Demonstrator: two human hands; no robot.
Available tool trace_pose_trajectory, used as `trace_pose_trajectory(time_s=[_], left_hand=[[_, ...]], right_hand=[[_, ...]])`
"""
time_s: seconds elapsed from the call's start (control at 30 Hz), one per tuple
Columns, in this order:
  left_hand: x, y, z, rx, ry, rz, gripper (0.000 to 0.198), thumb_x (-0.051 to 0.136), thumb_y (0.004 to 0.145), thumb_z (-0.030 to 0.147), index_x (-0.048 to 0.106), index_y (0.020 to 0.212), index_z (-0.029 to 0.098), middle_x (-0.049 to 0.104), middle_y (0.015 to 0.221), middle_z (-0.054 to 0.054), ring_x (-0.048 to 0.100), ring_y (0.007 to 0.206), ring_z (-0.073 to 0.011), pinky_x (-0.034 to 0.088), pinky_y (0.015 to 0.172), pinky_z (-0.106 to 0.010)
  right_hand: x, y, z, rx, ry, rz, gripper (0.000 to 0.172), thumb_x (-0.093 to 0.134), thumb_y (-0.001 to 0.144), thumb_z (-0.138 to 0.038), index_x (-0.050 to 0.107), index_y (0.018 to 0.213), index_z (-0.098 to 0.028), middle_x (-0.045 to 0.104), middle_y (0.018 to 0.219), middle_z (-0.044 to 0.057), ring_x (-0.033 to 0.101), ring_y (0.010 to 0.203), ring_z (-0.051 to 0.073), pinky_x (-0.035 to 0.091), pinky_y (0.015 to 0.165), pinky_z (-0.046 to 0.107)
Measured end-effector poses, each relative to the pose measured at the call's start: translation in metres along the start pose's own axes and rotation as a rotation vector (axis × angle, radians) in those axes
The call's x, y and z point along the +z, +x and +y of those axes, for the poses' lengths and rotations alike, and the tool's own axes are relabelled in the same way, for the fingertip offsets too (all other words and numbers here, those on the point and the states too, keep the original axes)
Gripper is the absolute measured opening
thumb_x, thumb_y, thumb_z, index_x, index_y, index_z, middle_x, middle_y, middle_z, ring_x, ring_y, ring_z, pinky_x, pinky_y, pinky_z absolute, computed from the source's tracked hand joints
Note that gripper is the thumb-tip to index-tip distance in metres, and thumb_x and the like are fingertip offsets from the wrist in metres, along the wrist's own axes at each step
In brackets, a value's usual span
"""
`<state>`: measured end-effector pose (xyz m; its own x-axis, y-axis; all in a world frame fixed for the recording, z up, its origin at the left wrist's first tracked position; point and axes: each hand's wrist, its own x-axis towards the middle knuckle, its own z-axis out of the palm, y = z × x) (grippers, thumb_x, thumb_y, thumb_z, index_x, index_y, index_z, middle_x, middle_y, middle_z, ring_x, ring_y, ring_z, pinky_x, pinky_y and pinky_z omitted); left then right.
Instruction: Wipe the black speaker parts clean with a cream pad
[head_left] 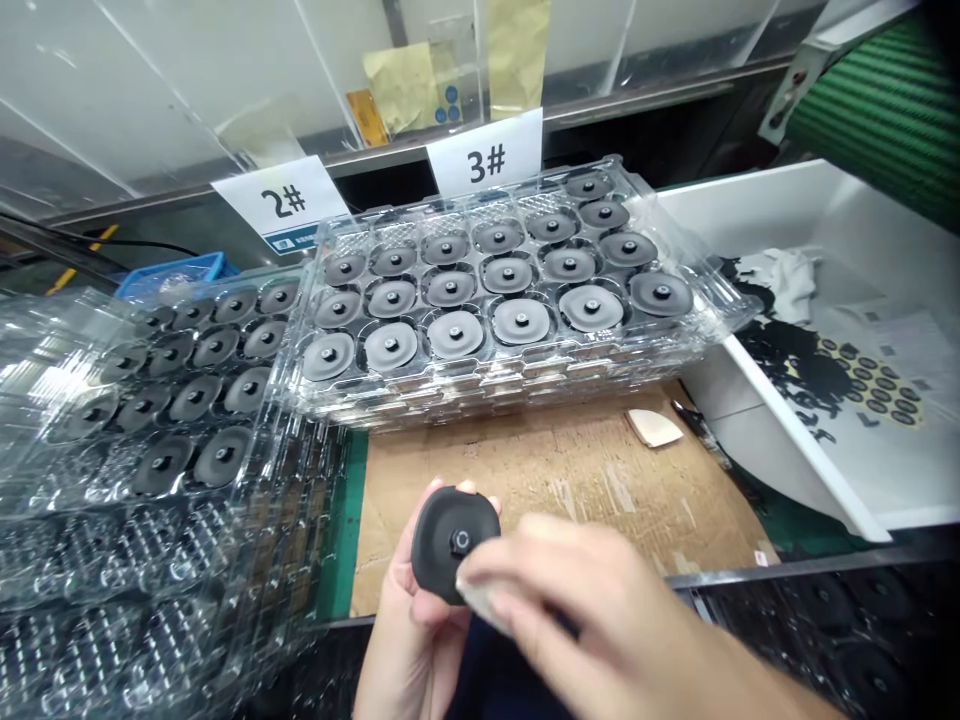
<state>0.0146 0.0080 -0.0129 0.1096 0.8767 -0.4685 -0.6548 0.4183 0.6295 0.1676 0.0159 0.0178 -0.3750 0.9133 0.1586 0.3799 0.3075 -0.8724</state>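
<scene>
My left hand (409,635) grips a black rounded-square disc (439,540) by its edges, with its face and small central post turned up toward me. Above its lower right edge, my right hand (592,600) pinches a pale flat piece (486,603). That piece touches or nearly touches the disc; motion blur hides its exact kind. Behind my hands, a stack of clear plastic trays (495,370) carries rows of similar black discs with posts.
More clear trays (247,560) are stacked at left, some discs in the top one. A pale wedge-shaped pad (654,428) lies on the cardboard sheet (540,480). At right, a white bin (799,440) holds black scraps and a cloth. Signs "2#" (281,200) and "3#" (486,160) stand behind.
</scene>
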Motion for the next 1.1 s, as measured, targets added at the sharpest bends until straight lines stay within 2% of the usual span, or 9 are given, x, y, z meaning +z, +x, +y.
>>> trace_pose_trajectory(time_s=[0.17, 0.27, 0.43, 0.63, 0.73, 0.8, 0.9, 1.03, 1.1], left_hand=[[-0.008, 0.009, -0.001, -0.019, -0.061, -0.034, 0.059, 0.073, 0.052, 0.040, 0.062, 0.109, 0.028, 0.065, 0.116, -0.002, 0.059, 0.106, -0.0261, 0.051, 0.087, -0.028], [-0.012, 0.012, 0.000, -0.067, -0.121, -0.063, 0.056, 0.070, 0.060, 0.039, 0.059, 0.113, 0.030, 0.062, 0.121, 0.000, 0.056, 0.109, -0.0258, 0.051, 0.088, -0.029], [-0.017, 0.016, -0.003, -0.103, -0.101, -0.069, 0.055, 0.069, 0.061, 0.040, 0.060, 0.113, 0.029, 0.059, 0.125, 0.000, 0.053, 0.114, -0.0263, 0.050, 0.089, -0.027], [-0.011, 0.012, -0.004, -0.095, -0.007, -0.049, 0.058, 0.075, 0.058, 0.037, 0.059, 0.113, 0.029, 0.059, 0.125, -0.004, 0.054, 0.112, -0.0267, 0.050, 0.087, -0.026], [-0.002, 0.007, -0.007, -0.073, 0.036, 0.011, 0.059, 0.077, 0.054, 0.037, 0.061, 0.110, 0.029, 0.062, 0.119, -0.004, 0.058, 0.107, -0.0246, 0.051, 0.082, -0.023], [0.002, 0.004, -0.008, -0.058, 0.054, 0.046, 0.058, 0.079, 0.053, 0.036, 0.062, 0.107, 0.029, 0.065, 0.114, -0.004, 0.060, 0.102, -0.0236, 0.052, 0.079, -0.022], [0.001, 0.003, -0.007, -0.015, 0.067, 0.080, 0.053, 0.079, 0.054, 0.031, 0.064, 0.105, 0.027, 0.066, 0.111, -0.004, 0.062, 0.099, -0.0219, 0.052, 0.078, -0.021], [-0.010, 0.007, 0.001, 0.079, 0.087, 0.098, 0.054, 0.079, 0.057, 0.028, 0.062, 0.108, 0.027, 0.065, 0.114, -0.005, 0.060, 0.104, -0.0220, 0.050, 0.083, -0.022], [-0.014, 0.008, 0.007, 0.074, 0.091, 0.098, 0.058, 0.079, 0.054, 0.031, 0.061, 0.109, 0.027, 0.064, 0.115, -0.005, 0.060, 0.104, -0.0247, 0.051, 0.084, -0.025]], right_hand=[[-0.006, -0.003, 0.044, 0.351, -0.114, 0.219, 0.019, 0.047, 0.088, -0.027, 0.060, 0.100, -0.022, 0.064, 0.087, 0.002, 0.056, 0.065, 0.012, 0.044, 0.060, 0.023], [0.010, -0.023, 0.070, 0.479, -0.102, 0.171, 0.021, 0.047, 0.087, -0.030, 0.060, 0.100, -0.021, 0.065, 0.085, 0.002, 0.057, 0.061, 0.013, 0.044, 0.058, 0.024], [0.052, -0.056, 0.094, 0.466, -0.025, 0.024, 0.015, 0.053, 0.082, -0.022, 0.066, 0.089, -0.023, 0.067, 0.086, 0.002, 0.063, 0.079, 0.017, 0.047, 0.071, 0.028], [0.023, -0.040, 0.056, 0.426, 0.050, 0.098, 0.019, 0.049, 0.087, -0.023, 0.062, 0.101, -0.025, 0.065, 0.096, 0.002, 0.060, 0.087, 0.015, 0.047, 0.074, 0.025], [0.002, -0.021, 0.020, 0.164, 0.085, 0.156, 0.021, 0.049, 0.087, -0.018, 0.059, 0.104, -0.024, 0.064, 0.093, 0.001, 0.058, 0.083, 0.013, 0.045, 0.072, 0.023], [-0.002, -0.010, 0.007, -0.005, 0.039, 0.088, 0.022, 0.047, 0.086, -0.013, 0.060, 0.102, -0.019, 0.063, 0.086, 0.003, 0.056, 0.077, 0.012, 0.043, 0.070, 0.023], [0.003, 0.002, 0.007, -0.043, -0.056, -0.060, 0.019, 0.046, 0.087, -0.012, 0.062, 0.097, -0.017, 0.061, 0.079, 0.003, 0.053, 0.074, 0.013, 0.042, 0.067, 0.024], [0.012, 0.001, 0.024, -0.043, -0.026, -0.023, 0.021, 0.043, 0.089, -0.015, 0.061, 0.099, -0.016, 0.060, 0.080, 0.004, 0.052, 0.073, 0.014, 0.041, 0.068, 0.026], [0.012, -0.007, 0.030, 0.033, 0.046, -0.169, 0.018, 0.046, 0.088, -0.015, 0.063, 0.093, -0.019, 0.060, 0.077, 0.001, 0.054, 0.071, 0.012, 0.042, 0.067, 0.023]])
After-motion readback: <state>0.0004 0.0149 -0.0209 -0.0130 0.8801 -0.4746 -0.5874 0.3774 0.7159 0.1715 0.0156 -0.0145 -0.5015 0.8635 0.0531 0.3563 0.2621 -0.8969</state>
